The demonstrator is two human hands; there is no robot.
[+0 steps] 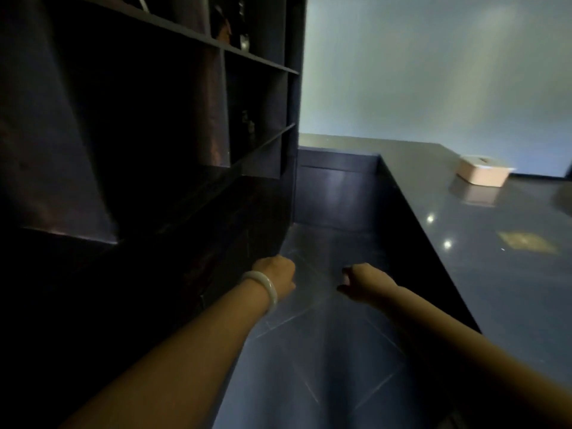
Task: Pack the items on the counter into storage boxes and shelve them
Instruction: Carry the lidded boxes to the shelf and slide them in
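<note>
The scene is dim. My left hand [276,276], with a pale bangle on the wrist, hangs low beside the dark shelving unit [173,125]; its fingers curl downward out of sight and nothing shows in it. My right hand [360,281] hangs a little to the right over the floor, fingers curled loosely, holding nothing that I can see. A beige storage box [483,173] with a white lid sits far off on the dark glossy counter [483,249] at the upper right, well away from both hands.
The shelving unit fills the left side, with several open compartments and some dim objects high up. The counter runs along the right. Between them lies a narrow aisle of dark tiled floor [318,351], closed at the far end by a dark panel [337,187].
</note>
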